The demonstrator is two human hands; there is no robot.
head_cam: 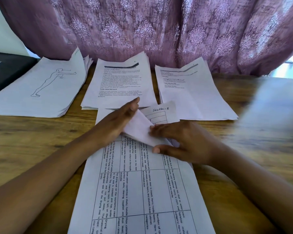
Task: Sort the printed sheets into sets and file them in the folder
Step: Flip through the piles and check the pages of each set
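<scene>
A: So, how many piles of printed sheets lie on the brown wooden table [32,132]?

B: 3, in a row across the middle of the frame. The left pile [32,102] has an outline drawing of a standing figure on top. The middle pile [120,81] and the right pile [193,98] show typed text.

A: And lower down?

B: 1 long white sheet printed with a grid of text [142,191] runs from the centre to the bottom edge. Above it lies 1 small white slip [161,109] handwritten "Section-5", overlapping the right pile's lower edge.

A: The hands?

B: 2, both at the centre, on 1 folded white paper sheet [139,130]. The left hand [120,119] lies with straight fingers along the sheet's upper left side. The right hand [181,141] pinches its lower right corner between curled fingers and thumb.

A: Any folder?

B: 1 flat black object [7,70] sits at the upper left edge beside the left pile; I cannot tell whether it is the folder. 1 purple patterned curtain [159,31] hangs behind, and 1 blurred white shape [274,107] at the right edge is unreadable.
</scene>
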